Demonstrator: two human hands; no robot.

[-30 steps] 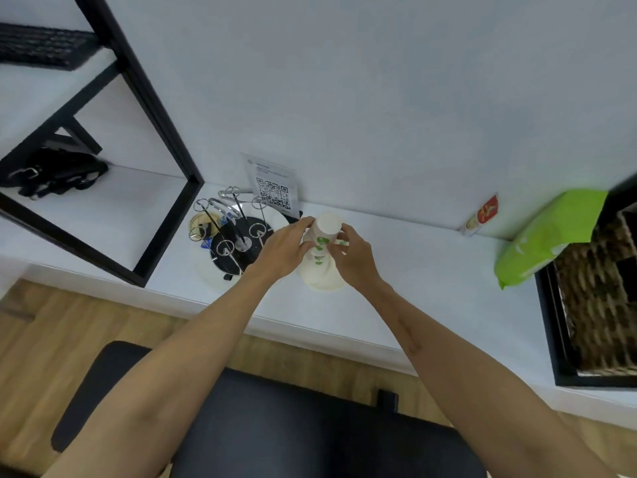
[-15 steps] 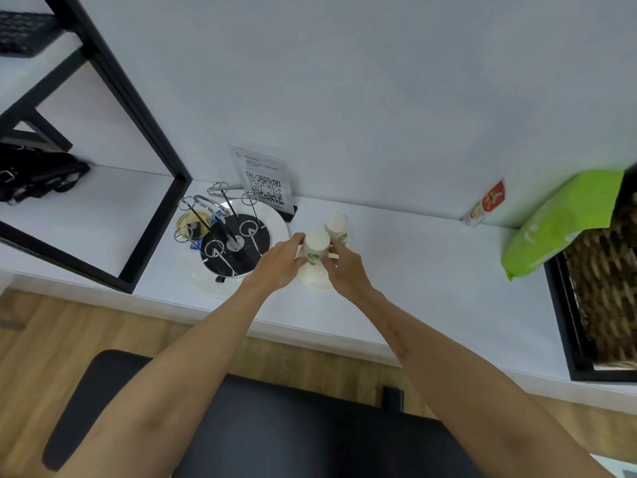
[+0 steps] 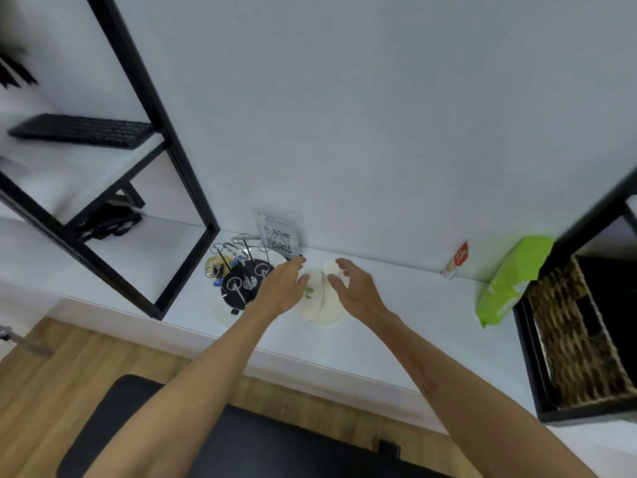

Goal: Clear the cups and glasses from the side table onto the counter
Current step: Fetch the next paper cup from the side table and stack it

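2 paper cups [image 3: 322,294] stand upside down on the white counter [image 3: 396,326], side by side and touching, just right of the wire rack [image 3: 241,277] and in front of the QR card [image 3: 278,236]. The left one shows a green print; blur hides finer detail.

The left hand [image 3: 281,291] hovers at the left of the cups, fingers spread and slack, holding nothing; its fingertips lie close to the left cup, contact unclear. The right hand [image 3: 355,288] sits just right of the cups, fingers loosely curved and open, also empty.

Judged from this, the step in hand is the release: both cups are set down. Next calls for drawing both hands back without tipping the light cups, then fetching whatever remains on the side table, which is out of view.
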